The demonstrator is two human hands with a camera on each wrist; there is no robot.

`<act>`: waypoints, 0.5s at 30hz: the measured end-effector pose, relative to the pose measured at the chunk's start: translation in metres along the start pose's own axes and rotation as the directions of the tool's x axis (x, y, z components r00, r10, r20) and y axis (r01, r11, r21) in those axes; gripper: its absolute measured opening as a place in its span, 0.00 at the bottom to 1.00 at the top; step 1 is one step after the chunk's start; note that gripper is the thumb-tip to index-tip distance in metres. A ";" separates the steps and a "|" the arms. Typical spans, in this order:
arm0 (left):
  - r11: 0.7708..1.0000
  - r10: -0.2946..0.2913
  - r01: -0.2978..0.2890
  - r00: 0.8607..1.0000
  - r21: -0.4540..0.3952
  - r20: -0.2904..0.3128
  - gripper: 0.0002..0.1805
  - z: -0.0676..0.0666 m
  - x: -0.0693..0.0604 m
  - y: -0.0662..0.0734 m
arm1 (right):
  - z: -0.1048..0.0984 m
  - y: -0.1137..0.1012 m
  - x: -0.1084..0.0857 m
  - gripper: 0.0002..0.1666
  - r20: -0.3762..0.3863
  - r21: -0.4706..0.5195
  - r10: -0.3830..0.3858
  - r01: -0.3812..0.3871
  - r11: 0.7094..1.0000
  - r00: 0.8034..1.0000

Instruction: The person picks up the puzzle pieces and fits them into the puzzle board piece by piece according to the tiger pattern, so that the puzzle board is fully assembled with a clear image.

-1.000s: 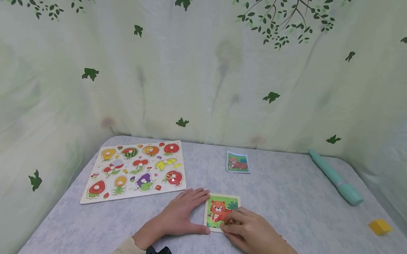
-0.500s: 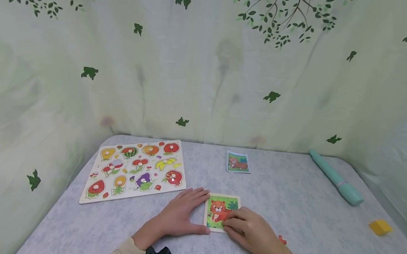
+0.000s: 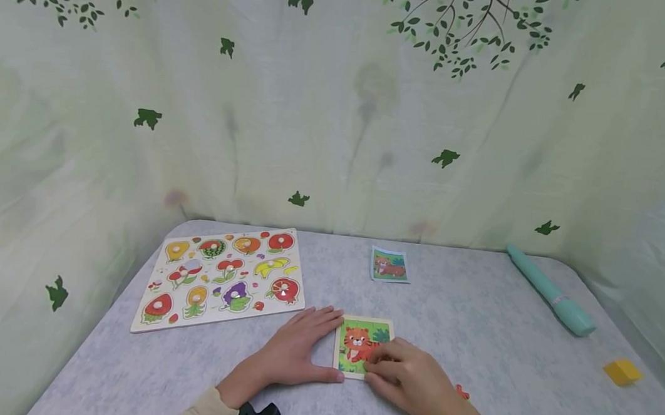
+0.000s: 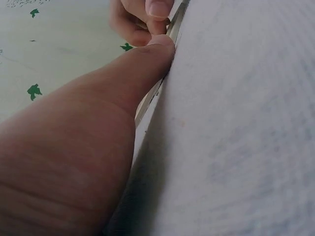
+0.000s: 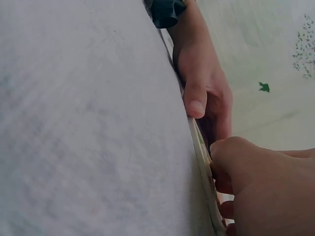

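A small tiger jigsaw puzzle [image 3: 355, 337] in a pale frame lies flat on the table. My left hand [image 3: 301, 350] rests along its left side, fingers extended to the upper corner and thumb at the lower one. My right hand [image 3: 411, 378] covers the puzzle's lower right part, with curled fingers and thumb touching down on the picture. Whether a piece sits between those fingertips is hidden. Right of that wrist lies a small red piece [image 3: 461, 391], partly covered. In the left wrist view, my left thumb [image 4: 160, 46] touches the frame's edge.
A fruit peg puzzle board [image 3: 221, 280] lies to the left. Behind the tiger puzzle is a small picture card [image 3: 389, 265]. A teal tapered object [image 3: 551, 291] and a yellow block [image 3: 623, 372] lie on the right. A printed curtain [image 3: 338, 107] stands behind the table [image 3: 473, 315].
My right hand has shifted slightly over the puzzle's lower right part, and more of the red piece beside the wrist shows. My left hand has stayed in place.
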State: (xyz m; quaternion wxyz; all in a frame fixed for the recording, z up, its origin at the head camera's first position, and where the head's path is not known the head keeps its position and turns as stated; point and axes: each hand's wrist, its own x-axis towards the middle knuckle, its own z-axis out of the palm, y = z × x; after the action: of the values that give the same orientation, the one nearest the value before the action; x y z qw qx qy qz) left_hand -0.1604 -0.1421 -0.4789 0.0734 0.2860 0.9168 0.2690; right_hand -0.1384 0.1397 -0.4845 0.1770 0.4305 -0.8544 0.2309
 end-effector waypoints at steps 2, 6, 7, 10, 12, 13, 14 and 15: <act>1.000 0.003 -0.003 1.000 0.004 -0.001 0.53 0.000 0.000 0.000 | -0.001 0.001 0.000 0.05 -0.003 -0.012 -0.023 0.023 1.000 1.000; 1.000 0.012 -0.012 1.000 0.013 -0.005 0.53 0.001 0.001 0.000 | -0.001 0.004 -0.001 0.11 -0.002 -0.011 0.012 -0.012 1.000 1.000; 1.000 0.014 -0.014 1.000 0.015 -0.005 0.53 0.001 0.001 -0.001 | -0.002 0.004 -0.001 0.13 0.002 -0.008 0.039 -0.039 0.999 0.999; 1.000 0.018 -0.018 1.000 0.021 -0.004 0.53 0.001 0.001 0.000 | -0.004 0.005 -0.001 0.14 0.024 0.014 0.135 -0.135 0.991 0.991; 1.000 0.017 -0.017 1.000 0.023 -0.003 0.53 0.001 0.001 0.000 | -0.005 0.004 -0.001 0.14 0.049 0.022 0.185 -0.187 0.982 0.981; 1.000 0.016 -0.016 1.000 0.022 -0.003 0.53 0.001 0.001 0.000 | -0.006 0.004 0.000 0.15 0.063 0.026 0.205 -0.207 0.978 0.977; 1.000 0.014 -0.014 1.000 0.020 -0.004 0.53 0.001 0.001 0.000 | -0.006 0.004 0.000 0.15 0.079 0.029 0.221 -0.224 0.974 0.972; 1.000 0.014 -0.014 1.000 0.017 -0.004 0.53 0.001 0.001 0.000 | -0.007 0.004 0.001 0.14 0.093 0.034 0.233 -0.237 0.971 0.968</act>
State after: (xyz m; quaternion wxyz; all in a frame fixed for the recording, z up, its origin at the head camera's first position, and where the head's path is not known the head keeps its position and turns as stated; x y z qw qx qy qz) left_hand -0.1609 -0.1416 -0.4795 0.0671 0.2924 0.9172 0.2622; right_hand -0.1409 0.1449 -0.4793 0.1007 0.3400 -0.9009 0.2503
